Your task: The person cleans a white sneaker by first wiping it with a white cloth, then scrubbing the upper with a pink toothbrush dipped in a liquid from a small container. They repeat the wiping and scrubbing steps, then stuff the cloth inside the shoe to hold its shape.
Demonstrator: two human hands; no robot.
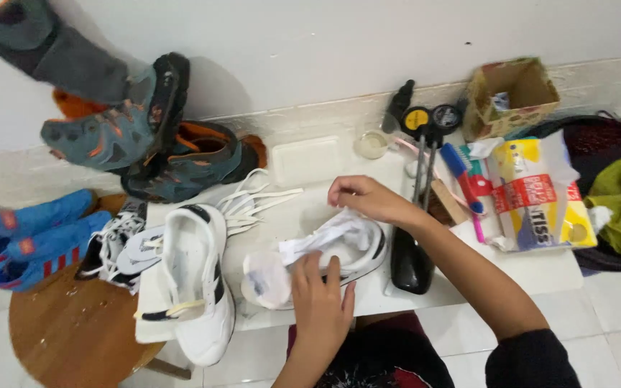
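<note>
Gripping white sneaker (350,248) | left hand (320,294) fingers spread flat on its toe | right hand (364,197) pinching white cloth (325,237) inside it

left hand (319,296) pressing white sneaker (325,255), right hand (362,199) pinching its tongue

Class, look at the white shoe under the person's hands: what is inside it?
White tissue is stuffed into the white shoe, with the right hand pinching it and the left hand pressing the toe. The insole is covered.
</note>
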